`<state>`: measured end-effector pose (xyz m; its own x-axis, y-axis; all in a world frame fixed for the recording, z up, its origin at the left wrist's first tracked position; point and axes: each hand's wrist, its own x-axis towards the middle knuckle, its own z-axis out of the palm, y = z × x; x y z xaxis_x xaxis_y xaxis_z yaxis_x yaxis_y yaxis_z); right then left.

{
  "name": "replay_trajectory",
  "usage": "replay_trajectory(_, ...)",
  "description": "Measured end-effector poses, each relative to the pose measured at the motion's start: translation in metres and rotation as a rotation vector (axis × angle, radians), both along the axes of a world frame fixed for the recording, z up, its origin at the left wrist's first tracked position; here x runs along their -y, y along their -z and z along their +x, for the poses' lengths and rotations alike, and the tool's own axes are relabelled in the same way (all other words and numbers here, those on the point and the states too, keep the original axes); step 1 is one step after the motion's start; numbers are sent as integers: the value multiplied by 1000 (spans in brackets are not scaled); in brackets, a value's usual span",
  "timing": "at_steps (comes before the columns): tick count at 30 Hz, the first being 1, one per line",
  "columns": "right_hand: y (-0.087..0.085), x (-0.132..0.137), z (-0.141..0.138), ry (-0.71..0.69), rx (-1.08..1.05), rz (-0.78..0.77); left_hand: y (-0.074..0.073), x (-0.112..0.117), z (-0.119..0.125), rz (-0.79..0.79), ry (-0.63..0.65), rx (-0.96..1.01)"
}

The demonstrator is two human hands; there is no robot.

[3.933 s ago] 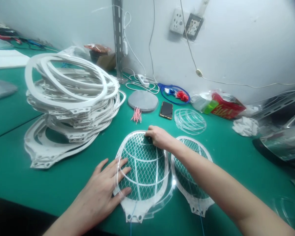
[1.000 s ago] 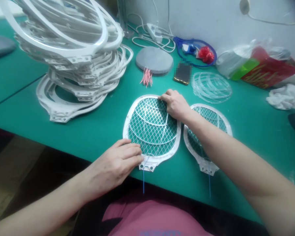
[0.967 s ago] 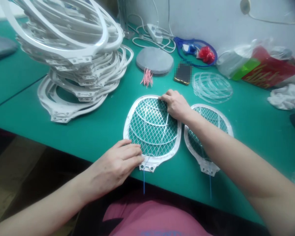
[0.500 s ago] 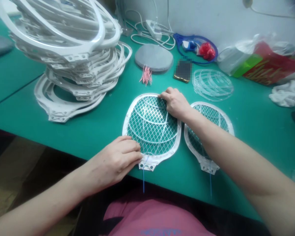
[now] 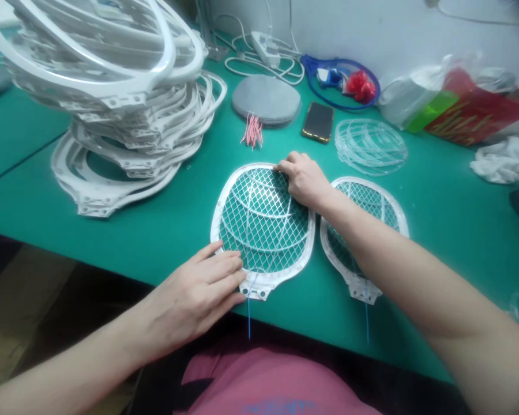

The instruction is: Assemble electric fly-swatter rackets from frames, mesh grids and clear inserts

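Observation:
A white swatter head (image 5: 266, 259), with a metal mesh and thin white ribs inside its rim, lies flat before me. Its neck points towards me, and a blue wire (image 5: 249, 320) hangs from it past the table edge. My left hand (image 5: 203, 285) rests at the lower left rim and neck with fingers stretched and apart. At the upper right rim, my right hand (image 5: 305, 180) has its fingers bent over the edge, gripping it. A second meshed swatter head (image 5: 364, 199) lies to the right, partly covered by my right forearm; a blue wire hangs from it too.
A tall stack of white swatter frames (image 5: 112, 158) stands at left. Behind are grey round mesh sheets (image 5: 266, 98), pink wires (image 5: 253, 131), a phone (image 5: 318, 121), clear ribbed guards (image 5: 371, 147), a blue frame (image 5: 341, 104), a power strip (image 5: 266, 49) and a red bag (image 5: 467, 109).
My left hand's fingers have spread and shifted slightly along the lower left rim. My right hand stays at the upper right rim. The whole view has shifted a little.

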<state>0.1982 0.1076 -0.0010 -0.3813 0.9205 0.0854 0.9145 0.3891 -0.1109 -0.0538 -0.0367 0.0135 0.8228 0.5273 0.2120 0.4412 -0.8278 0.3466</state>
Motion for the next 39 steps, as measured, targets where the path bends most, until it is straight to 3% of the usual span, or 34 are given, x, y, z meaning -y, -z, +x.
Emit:
replay_trajectory(3,-13,6,-5,-3,38,-12,-2,3,1,34,-18,-35)
replay_trajectory(6,-40,39,-18,-43,-4,-49,-5,5,0,61,-52,-108)
replay_trajectory(7,-48,55,-25,-55,-52,-113,-5,6,0,64,-67,-128)
replay_trajectory(10,-61,104,-41,-146,-188,-527,-5,4,-2,63,-81,-138)
replay_trajectory(13,-59,130,-49,-168,-217,-621,-3,1,-2,44,-38,-104)
replay_trajectory(22,-53,119,-64,-182,-70,-602,-5,-2,-1,-39,-45,-100)
replay_trajectory(25,-52,125,-61,-151,-121,-633,-6,1,2,-45,-61,-104)
replay_trajectory(28,-48,128,-43,-101,-219,-523,-9,3,8,-45,-82,-65)
replay_trajectory(31,-39,118,-15,56,-153,-206,-12,-8,12,-35,-141,0)
replay_trajectory(33,-33,104,1,140,-58,-45,-11,-26,12,39,-264,11)
replay_trajectory(36,-24,83,13,110,3,12,-6,-58,8,127,-445,-77)
replay_trajectory(39,-20,68,11,44,15,-2,-1,-79,3,124,-444,-179)
